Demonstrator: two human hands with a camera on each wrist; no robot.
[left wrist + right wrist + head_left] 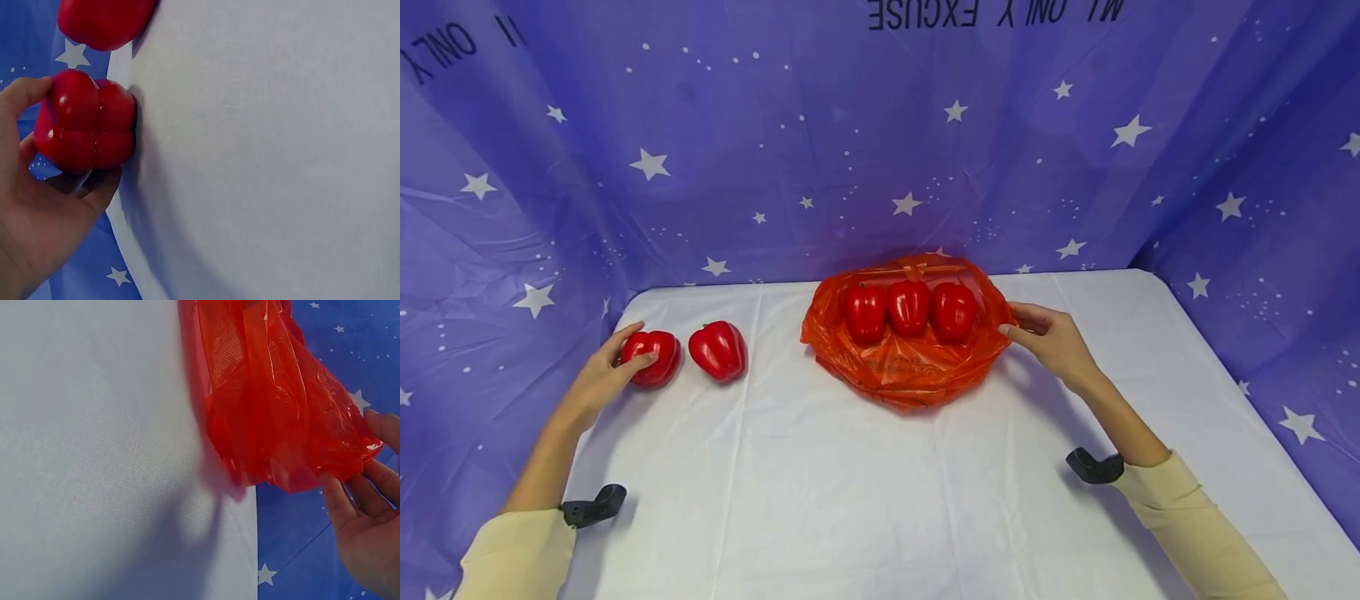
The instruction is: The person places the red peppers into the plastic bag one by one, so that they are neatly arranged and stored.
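At the table's left end my left hand [604, 375] has its thumb and fingers around a red bell pepper [657, 360], which lies on the cloth. The left wrist view shows the fingers curved about that pepper [87, 125]. Just right of it lies another red bell pepper [718, 352], untouched. A red plastic bag [910, 383] lies spread open near the back middle, with three red bell peppers [910, 308] side by side in it. My right hand [1052, 340] pinches the bag's right edge between thumb and fingers; the right wrist view shows the gathered plastic [269, 412].
A white cloth [835, 500] covers the table. Blue curtains with white stars [880, 167] hang behind it and at both sides. A black wrist device [593, 506] sits on the left forearm, another black device [1096, 467] on the right.
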